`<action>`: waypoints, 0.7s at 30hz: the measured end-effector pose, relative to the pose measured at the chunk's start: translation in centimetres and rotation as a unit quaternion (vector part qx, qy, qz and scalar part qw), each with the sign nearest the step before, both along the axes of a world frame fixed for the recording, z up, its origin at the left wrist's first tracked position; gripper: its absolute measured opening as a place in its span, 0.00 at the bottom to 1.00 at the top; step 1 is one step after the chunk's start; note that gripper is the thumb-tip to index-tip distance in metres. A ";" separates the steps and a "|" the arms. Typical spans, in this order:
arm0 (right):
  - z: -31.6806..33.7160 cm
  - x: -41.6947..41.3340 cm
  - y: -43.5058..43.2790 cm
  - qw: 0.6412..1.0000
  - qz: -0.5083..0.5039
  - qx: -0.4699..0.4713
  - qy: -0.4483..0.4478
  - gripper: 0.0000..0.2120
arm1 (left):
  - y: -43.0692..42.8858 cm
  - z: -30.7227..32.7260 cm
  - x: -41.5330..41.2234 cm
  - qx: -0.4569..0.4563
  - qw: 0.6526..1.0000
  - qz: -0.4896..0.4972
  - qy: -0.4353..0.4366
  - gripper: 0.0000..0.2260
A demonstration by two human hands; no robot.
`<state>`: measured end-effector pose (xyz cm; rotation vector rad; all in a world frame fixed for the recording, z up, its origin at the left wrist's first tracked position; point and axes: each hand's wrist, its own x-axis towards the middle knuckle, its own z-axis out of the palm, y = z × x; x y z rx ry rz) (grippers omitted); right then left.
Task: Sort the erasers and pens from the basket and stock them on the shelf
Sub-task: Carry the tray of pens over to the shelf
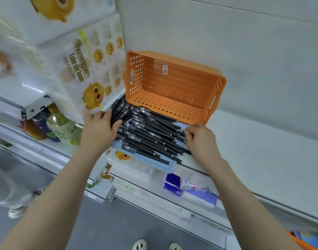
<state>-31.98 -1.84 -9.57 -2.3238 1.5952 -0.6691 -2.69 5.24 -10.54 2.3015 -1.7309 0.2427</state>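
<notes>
Left hand (98,130) grips a few pens (149,136) at the cap ends. Right hand (201,139) curls its fingertips onto the tip ends. The pile lies between the hands on one blue tray (165,166), near corner past the shelf (262,159) edge. One basket (172,83), tipped over, sits just behind. Open shelf right of the right hand. Pens: two dozen-odd, exact count unclear.

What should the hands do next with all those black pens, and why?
Probably push the left hand and right hand toward each other to square up the pens. They lie crooked and fanned out on the blue tray, a few tips poke past the right hand, and the orange basket, tipped on its side behind them, looks empty.
</notes>
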 end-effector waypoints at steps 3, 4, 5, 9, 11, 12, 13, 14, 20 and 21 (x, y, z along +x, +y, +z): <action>0.0 -1.2 0.8 1.000 -0.008 -0.004 0.007 0.11 | 0.6 0.1 -1.1 0.008 1.000 -0.010 0.017 0.30; -0.1 -1.7 1.0 1.000 -0.009 -0.008 0.009 0.11 | 0.8 0.1 -1.4 0.017 1.000 -0.013 0.022 0.31; -0.1 -2.1 1.3 1.000 -0.011 -0.011 0.010 0.11 | 1.0 0.0 -1.7 0.019 0.999 -0.014 0.024 0.32; 0.0 -3.6 2.0 1.000 -0.018 -0.020 0.011 0.10 | 2.3 -0.3 -3.2 0.010 1.000 0.000 0.021 0.30; 0.2 -3.8 2.1 0.999 -0.010 -0.023 0.024 0.10 | 2.7 -0.2 -3.7 0.000 1.000 0.001 0.019 0.28; 0.4 -3.9 2.0 0.999 -0.008 -0.025 0.033 0.10 | 2.8 0.1 -3.8 -0.001 1.000 0.002 0.025 0.28; 0.7 -3.9 1.8 0.999 -0.015 -0.029 0.037 0.10 | 2.8 0.3 -3.8 -0.003 0.999 0.005 0.036 0.27; 1.0 -4.0 1.5 0.998 -0.035 -0.032 0.030 0.09 | 2.7 0.4 -3.6 -0.005 0.999 0.011 0.049 0.26; 1.7 -4.9 -1.1 0.981 -0.187 0.006 -0.060 0.15 | 0.6 0.7 -2.0 0.021 0.995 0.053 0.080 0.24; 1.5 -4.8 -1.6 0.977 -0.192 0.022 -0.085 0.18 | 0.3 0.7 -1.8 0.029 0.995 0.057 0.079 0.24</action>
